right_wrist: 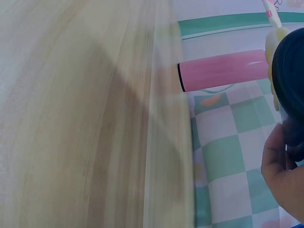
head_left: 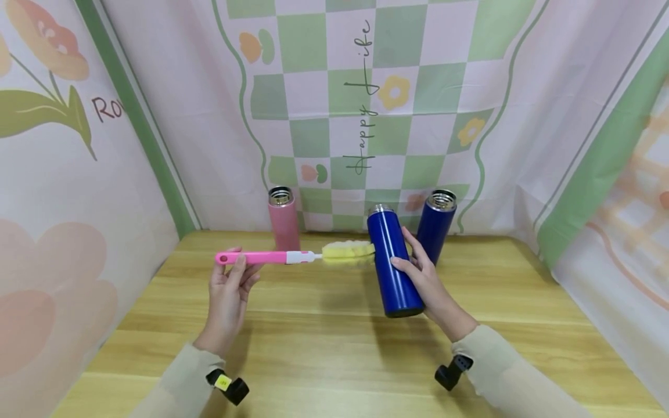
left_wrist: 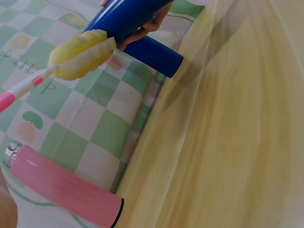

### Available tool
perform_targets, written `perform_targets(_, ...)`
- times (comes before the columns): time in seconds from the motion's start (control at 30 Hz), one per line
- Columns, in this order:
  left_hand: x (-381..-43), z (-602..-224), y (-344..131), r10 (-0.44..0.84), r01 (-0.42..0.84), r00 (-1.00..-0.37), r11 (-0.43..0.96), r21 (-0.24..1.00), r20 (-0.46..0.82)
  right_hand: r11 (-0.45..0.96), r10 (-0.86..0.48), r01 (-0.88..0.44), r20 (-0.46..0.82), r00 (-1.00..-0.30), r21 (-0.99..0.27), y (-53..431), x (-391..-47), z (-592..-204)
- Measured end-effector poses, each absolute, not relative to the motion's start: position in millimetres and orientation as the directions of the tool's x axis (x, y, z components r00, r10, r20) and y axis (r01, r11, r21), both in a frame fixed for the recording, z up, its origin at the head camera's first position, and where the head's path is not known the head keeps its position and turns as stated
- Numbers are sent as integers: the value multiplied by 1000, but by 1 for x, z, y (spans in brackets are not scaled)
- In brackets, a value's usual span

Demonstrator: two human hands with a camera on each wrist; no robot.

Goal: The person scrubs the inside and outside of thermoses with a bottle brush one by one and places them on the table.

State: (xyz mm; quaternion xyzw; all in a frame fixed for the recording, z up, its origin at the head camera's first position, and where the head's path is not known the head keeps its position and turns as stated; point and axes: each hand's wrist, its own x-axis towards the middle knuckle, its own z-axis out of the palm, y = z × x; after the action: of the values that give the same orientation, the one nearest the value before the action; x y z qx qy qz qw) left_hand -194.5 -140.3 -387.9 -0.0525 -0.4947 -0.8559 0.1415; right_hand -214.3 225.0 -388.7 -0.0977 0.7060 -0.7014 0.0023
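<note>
My left hand (head_left: 230, 296) pinches the pink handle of a bottle brush (head_left: 261, 257), held level above the table. Its yellow sponge head (left_wrist: 78, 57) points right, and the tip meets or passes behind a blue thermos bottle (head_left: 394, 267); which of the two is hidden. That bottle is lidless and slightly tilted, its steel mouth up and its dark base toward me. My right hand (head_left: 425, 278) grips it from the right side, thumb across the front. In the right wrist view the bottle's base (right_wrist: 292, 71) covers part of the brush head.
A pink thermos bottle (head_left: 284, 220) stands lidless at the back left of the wooden table (head_left: 313, 360). Behind my right hand stands a second blue thermos bottle (head_left: 436, 226), also lidless. A checked cloth (head_left: 347, 93) hangs along the table's back edge.
</note>
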Motion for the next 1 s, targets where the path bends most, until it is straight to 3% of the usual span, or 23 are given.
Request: perform_targets(1.0,-185,-400,-155,36,293,-932,-509,809,360,35,-87,-61,58,-995,-998,226,-216,-383)
